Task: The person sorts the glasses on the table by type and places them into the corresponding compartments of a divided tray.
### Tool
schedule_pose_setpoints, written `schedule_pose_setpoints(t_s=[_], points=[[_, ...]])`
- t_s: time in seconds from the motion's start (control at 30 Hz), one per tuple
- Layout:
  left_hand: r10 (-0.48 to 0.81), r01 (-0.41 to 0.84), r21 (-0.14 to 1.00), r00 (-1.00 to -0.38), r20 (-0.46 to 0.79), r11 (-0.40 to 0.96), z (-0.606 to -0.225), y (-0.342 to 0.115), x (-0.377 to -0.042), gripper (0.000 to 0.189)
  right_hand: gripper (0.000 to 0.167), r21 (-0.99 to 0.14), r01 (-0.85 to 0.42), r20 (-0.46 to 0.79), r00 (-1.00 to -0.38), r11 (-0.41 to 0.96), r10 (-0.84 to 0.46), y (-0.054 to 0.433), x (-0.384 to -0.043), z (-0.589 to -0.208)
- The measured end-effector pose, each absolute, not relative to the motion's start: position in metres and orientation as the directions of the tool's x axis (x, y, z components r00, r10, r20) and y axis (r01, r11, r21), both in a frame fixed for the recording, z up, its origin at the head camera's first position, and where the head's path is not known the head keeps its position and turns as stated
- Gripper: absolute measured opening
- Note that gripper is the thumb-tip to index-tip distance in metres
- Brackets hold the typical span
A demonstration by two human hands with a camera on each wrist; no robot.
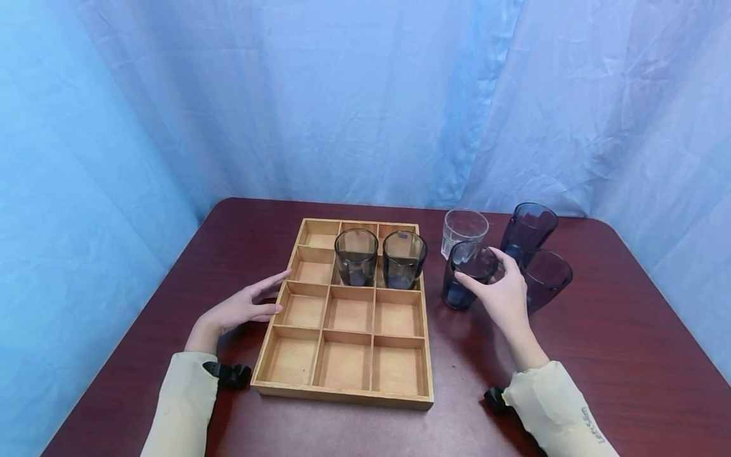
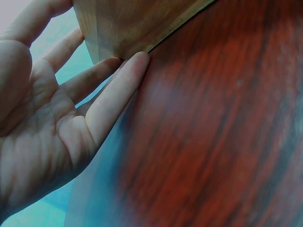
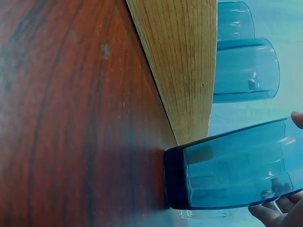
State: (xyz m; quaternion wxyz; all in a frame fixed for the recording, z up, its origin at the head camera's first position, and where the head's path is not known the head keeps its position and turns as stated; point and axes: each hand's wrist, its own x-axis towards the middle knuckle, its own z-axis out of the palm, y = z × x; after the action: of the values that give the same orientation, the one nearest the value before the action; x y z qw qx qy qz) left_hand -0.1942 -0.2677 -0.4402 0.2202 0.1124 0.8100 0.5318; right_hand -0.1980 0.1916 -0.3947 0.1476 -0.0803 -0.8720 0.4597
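My right hand (image 1: 507, 293) holds a dark tinted glass (image 1: 459, 291) near its rim, thumb on one side and fingers on the other. In the right wrist view this glass (image 3: 222, 170) leans a little, its base close over the table beside the wooden tray. My left hand (image 1: 241, 308) rests its fingertips against the left side of the divided wooden tray (image 1: 342, 395), fingers spread and fairly straight. Two more dark glasses, one in the middle (image 1: 356, 263) and one at the right (image 1: 402, 266), stand in the tray's second row from the back.
Right of the tray, a clear glass (image 1: 464, 223) stands behind the held one. Two further dark glasses, one farther back (image 1: 531, 227) and one nearer (image 1: 547, 276), stand beyond my right hand, which partly hides the nearer. Blue curtains (image 1: 354, 114) enclose the dark red table (image 1: 617, 330).
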Motion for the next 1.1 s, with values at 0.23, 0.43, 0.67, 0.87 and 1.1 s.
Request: schedule_pose_setpoints(t_s=[0.23,0.43,0.67,0.87,1.1], points=[[0.423,-0.042,0.910,-0.876,-0.232,0.412,-0.439,-0.268,-0.195,0.077,0.078,-0.811,-0.009,0.211,-0.937,0.585,0.278,0.190,-0.194,-0.390],[0.426,-0.043,0.911,-0.874,-0.233,0.411,-0.439,-0.268,-0.195,0.076,0.079,-0.799,-0.035,0.243,-0.932,0.601,0.268,0.188,-0.189,-0.380],[0.419,-0.047,0.907,-0.876,-0.239,0.419,-0.438,-0.269,-0.194,0.077,0.077,-0.815,-0.054,0.240,-0.938,0.577,0.251,0.185,-0.182,-0.367],[0.425,-0.039,0.909,-0.875,-0.232,0.414,-0.439,-0.268,-0.194,0.076,0.076,-0.850,-0.089,0.232,-0.949,0.519,0.216,0.181,-0.174,-0.356],[0.426,-0.039,0.909,-0.874,-0.232,0.415,-0.439,-0.269,-0.194,0.076,0.074,-0.877,-0.150,0.246,-0.956,0.457,0.158,0.174,-0.163,-0.344]])
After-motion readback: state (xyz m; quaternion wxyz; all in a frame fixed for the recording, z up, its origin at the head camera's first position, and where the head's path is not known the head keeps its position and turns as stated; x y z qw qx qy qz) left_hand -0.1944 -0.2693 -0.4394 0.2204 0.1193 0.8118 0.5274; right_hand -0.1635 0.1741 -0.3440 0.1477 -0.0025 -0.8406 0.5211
